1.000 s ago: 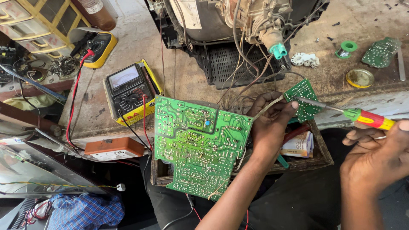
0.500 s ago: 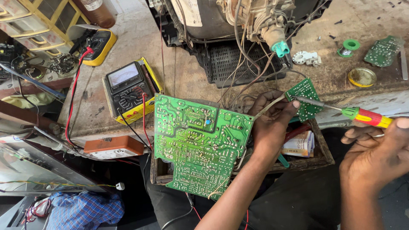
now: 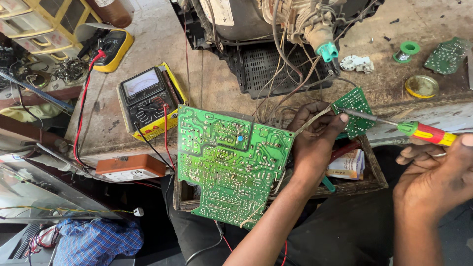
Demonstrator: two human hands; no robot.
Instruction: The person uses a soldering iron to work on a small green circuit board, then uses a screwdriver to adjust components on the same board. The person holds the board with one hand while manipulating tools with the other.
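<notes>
My left hand grips the edge of a small green circuit board and some wires at the bench edge. My right hand holds a screwdriver with a green, red and yellow handle. Its metal tip rests on the small board beside my left thumb. A large green circuit board, solder side up, leans over the bench edge just left of my left wrist. Wires run from it up to the open back of a tube television.
An analog multimeter and a yellow meter with red and black leads lie at the left. An orange box sits below them. A solder spool, tin lid and another board lie at the right. An open wooden drawer holds tools.
Both hands keep their grip and place; only the view has shifted slightly.
</notes>
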